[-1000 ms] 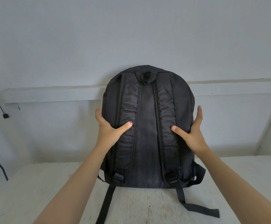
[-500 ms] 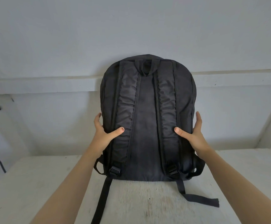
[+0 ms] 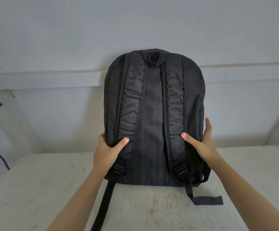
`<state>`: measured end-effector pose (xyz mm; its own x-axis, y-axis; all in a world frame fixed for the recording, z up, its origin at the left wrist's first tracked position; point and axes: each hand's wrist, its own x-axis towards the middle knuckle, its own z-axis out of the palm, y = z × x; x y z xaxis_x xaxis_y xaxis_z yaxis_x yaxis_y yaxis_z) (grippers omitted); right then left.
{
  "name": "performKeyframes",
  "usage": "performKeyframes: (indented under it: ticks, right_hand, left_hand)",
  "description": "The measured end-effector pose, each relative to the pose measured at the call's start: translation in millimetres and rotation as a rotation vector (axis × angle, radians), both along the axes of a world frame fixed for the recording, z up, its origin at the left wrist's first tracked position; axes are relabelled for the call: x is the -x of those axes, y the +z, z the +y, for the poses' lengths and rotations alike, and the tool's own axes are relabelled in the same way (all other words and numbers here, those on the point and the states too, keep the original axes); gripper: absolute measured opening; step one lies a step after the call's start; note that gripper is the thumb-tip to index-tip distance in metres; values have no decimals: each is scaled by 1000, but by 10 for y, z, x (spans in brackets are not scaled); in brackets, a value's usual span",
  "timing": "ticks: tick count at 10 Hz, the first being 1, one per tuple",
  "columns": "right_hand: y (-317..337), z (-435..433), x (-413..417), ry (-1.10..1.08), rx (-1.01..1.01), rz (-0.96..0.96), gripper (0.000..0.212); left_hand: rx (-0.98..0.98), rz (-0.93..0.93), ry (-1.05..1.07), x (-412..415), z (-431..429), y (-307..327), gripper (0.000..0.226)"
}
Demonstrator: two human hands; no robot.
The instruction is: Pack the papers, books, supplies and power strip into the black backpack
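So the left hand (image 3: 107, 152) has changed its hold since half a second ago: fingers that stuck straight up now curl round the left edge of the black backpack (image 3: 153, 122), thumb on the strap side, so it's properly gripping the bag. Behind it all is a pale wall (image 3: 135, 22) with a ledge (image 3: 52, 80) running across. The scuffed whitish bench (image 3: 35, 189) carries the backpack, which stands upright with its straps facing the camera. The right hand (image 3: 203, 144) lies open against the bag's right side, fingers straight up, thumb pressed on the right shoulder strap (image 3: 175, 105). A loose webbing tail (image 3: 207, 200) lies on the bench, and a small buckle (image 3: 118, 169) sits low on the left strap
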<state>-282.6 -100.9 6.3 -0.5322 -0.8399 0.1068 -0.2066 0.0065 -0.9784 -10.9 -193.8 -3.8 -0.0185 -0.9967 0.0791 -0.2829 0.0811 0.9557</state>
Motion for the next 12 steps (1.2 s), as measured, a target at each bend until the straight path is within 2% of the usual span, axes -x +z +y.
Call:
performKeyframes:
  ticks: [2,3,4,5,6,7,8,9,10,11,12]
  right_hand:
    - [11,47,-52,-22,-65,-15,113]
    - [10,157,-153,-104,-70,113,105]
    - [-38,422,-347,-357,126,443,65]
    - [-173,778,-547,-350,298,718,17]
    - [-480,1099,-717,-287,190,891,22]
    - [-801,1329,-806,-338,-101,1022,13]
    - [-972,1458,-831,-284,-351,1094,34]
    - [-900,1573,-838,-315,-305,1114,27]
    - [-799,1718,-878,-303,-180,1093,26]
    - [-822,1880,-1025,-166,-167,1013,27]
    - [-707,2029,-1083,-115,-184,811,23]
  left_hand:
    - [-73,2,-38,-33,96,9,91]
    - [-34,19,-57,-55,238,-14,91]
    - [-11,23,0,-128,434,-101,97]
    - [-59,19,67,-259,695,-255,101]
    - [-164,-42,68,-384,1013,-420,99]
    - [-184,-183,20,-463,1297,-583,74]
    - [-107,-331,-27,-523,1499,-637,34]
    - [-66,-329,-18,-547,1631,-588,14]
    - [-18,-346,7,-592,1770,-563,17]
    - [-36,-431,-11,-626,1915,-619,25]
    - [8,-489,27,-735,2034,-563,35]
